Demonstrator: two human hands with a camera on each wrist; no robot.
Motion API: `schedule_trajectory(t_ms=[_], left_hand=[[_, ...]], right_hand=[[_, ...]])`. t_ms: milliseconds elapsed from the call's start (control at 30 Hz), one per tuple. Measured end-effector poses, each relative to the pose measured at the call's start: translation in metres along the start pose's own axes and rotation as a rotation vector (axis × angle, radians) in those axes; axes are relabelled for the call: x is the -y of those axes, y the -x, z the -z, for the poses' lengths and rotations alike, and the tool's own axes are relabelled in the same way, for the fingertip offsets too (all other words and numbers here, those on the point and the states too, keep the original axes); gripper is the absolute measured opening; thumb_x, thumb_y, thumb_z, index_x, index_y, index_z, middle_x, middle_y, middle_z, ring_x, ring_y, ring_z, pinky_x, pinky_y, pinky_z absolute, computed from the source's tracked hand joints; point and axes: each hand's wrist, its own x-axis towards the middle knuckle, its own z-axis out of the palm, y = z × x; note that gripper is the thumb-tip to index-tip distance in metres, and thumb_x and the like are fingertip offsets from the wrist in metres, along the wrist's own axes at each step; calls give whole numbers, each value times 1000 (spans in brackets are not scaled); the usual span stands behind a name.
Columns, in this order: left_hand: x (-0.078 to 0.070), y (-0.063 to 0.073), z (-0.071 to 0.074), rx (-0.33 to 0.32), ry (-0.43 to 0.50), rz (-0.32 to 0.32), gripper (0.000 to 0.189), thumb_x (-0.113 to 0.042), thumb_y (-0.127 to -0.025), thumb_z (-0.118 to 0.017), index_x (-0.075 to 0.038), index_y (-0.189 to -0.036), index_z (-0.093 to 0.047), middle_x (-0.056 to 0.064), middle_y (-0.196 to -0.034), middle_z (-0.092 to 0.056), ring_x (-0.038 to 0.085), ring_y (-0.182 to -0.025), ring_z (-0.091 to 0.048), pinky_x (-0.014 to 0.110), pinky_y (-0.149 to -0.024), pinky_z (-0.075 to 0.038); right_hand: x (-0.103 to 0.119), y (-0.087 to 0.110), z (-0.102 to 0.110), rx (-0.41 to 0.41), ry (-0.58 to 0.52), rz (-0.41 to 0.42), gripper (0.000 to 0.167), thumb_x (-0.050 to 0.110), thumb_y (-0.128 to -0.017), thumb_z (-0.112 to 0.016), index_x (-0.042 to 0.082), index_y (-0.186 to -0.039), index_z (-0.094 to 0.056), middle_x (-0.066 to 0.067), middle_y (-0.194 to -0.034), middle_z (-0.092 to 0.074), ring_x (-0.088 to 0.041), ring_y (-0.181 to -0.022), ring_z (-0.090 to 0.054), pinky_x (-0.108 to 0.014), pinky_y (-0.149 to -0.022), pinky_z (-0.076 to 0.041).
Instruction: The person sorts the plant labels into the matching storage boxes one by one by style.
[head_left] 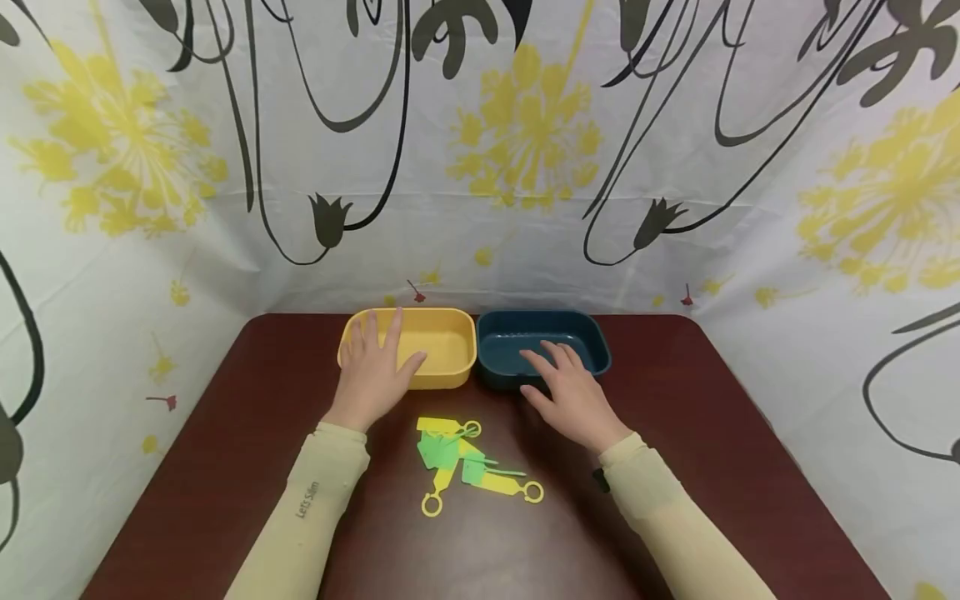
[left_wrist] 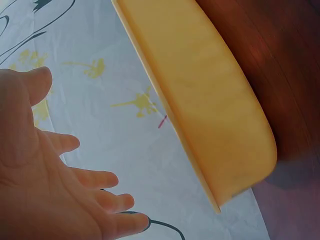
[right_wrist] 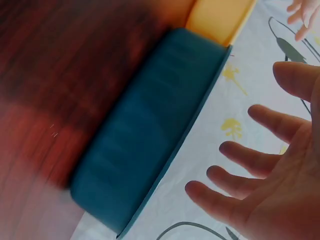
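A yellow bin (head_left: 442, 346) and a dark blue bin (head_left: 498, 342) stand side by side at the table's far edge. My left hand (head_left: 372, 367), fingers spread, is over the left part of the yellow bin; the left wrist view shows a gap between the fingers and the bin wall (left_wrist: 215, 100). Over the front of the blue bin my right hand (head_left: 573, 400) hovers with its fingers apart and nothing in them. In front of the bins lies a small loose pile of yellow tags (head_left: 498, 483) with ring ends and green tags (head_left: 438, 450), partly overlapping.
The dark red-brown table (head_left: 480, 550) carries the pile and both bins. Patterned white cloth (head_left: 450, 233) hangs behind the table and along its left and right sides. Both bins sit close to the back cloth.
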Motion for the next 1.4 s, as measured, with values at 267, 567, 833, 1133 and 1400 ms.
schedule_trajectory(t_ms=[267,567,833,1133,1400], left_hand=[[11,-6,5,2,-65,-49,84,-61,-99,-49,-20,-163,-15,28,-163,-7,52,-148,-3,67,-115,-12],[17,-13,3,15,-151,-152,80,-57,-101,-48,-15,-162,-20,31,-161,-13,55,-145,-11,64,-115,-14],[28,-19,5,71,-174,-149,79,-58,-102,-45,-15,-163,-19,30,-162,-12,54,-147,-9,65,-115,-15],[46,-24,1,106,-174,-112,78,-62,-102,-39,-16,-162,-21,27,-164,-8,52,-148,-4,67,-115,-11],[59,-26,-3,116,-150,-95,80,-65,-101,-35,-13,-162,-22,28,-163,-7,51,-148,-3,65,-116,-9]], right_hand=[[-5,8,7,-14,105,109,55,42,-100,-62,20,-149,-51,-15,-154,-39,-35,-141,-35,-53,-89,-54],[5,23,6,-3,145,201,45,36,-97,-67,16,-137,-62,-13,-140,-53,-30,-128,-49,-51,-94,-51],[18,33,-4,41,134,252,39,34,-93,-72,18,-128,-69,-1,-120,-60,-20,-107,-55,-40,-85,-54],[27,42,-20,65,167,317,31,37,-92,-71,19,-117,-73,4,-102,-58,-16,-88,-52,-38,-75,-48],[31,49,-35,124,198,321,20,39,-92,-71,23,-104,-74,7,-92,-54,-15,-84,-50,-37,-70,-45]])
